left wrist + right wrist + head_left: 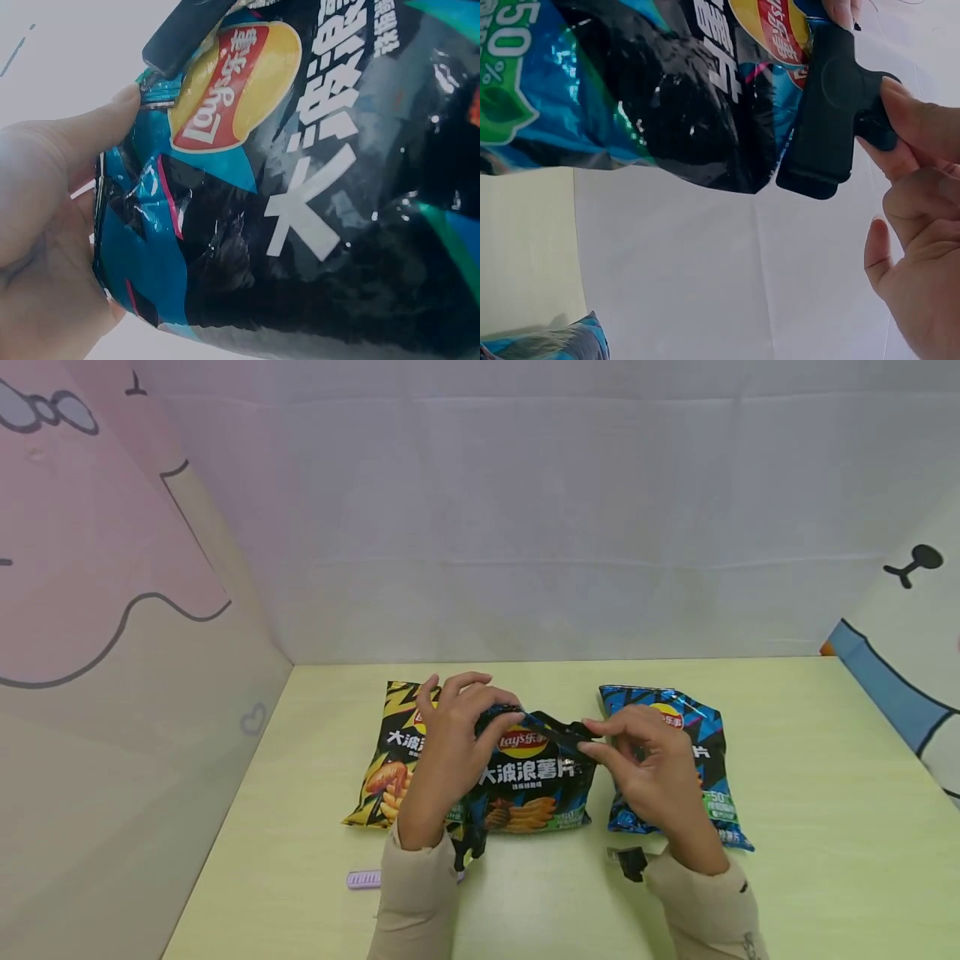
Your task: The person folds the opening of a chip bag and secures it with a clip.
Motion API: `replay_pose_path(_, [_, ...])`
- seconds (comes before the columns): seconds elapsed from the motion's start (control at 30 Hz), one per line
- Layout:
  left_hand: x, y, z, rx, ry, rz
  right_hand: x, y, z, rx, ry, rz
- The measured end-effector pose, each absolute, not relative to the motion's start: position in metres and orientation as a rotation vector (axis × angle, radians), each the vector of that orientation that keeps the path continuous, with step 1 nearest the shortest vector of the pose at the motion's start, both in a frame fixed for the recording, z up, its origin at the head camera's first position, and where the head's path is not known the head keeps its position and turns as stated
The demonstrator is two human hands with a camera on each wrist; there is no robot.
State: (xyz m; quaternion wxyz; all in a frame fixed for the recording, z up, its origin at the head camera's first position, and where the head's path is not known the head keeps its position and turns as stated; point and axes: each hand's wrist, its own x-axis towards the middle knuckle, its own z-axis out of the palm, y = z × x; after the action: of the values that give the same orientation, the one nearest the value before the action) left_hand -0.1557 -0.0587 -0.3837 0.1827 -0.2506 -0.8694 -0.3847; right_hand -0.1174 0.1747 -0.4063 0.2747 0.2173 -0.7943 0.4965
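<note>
A blue-and-black Lay's chip bag is held up by its top, between two other bags. My left hand pinches its upper left edge, thumb on the printed face in the left wrist view. A black bag clip lies across the folded top of the bag. My right hand pinches the handle of this clip between thumb and index finger. In the right wrist view, the clip's wide bar overlaps the bag's edge and one end sticks out past its corner.
A yellow-and-black chip bag lies on the left, partly behind my left hand. Another blue chip bag lies on the right behind my right hand. A light purple strip with markings lies near my left sleeve. White and pink panels enclose the pale yellow table.
</note>
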Motion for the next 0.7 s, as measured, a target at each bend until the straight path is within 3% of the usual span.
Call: replay_pose_path(0.7, [-0.1570,-0.0569,-0.3839,-0.758,-2.421,-1.162,-0.1164,0.1676,-0.4063,0.499,-2.142,1.389])
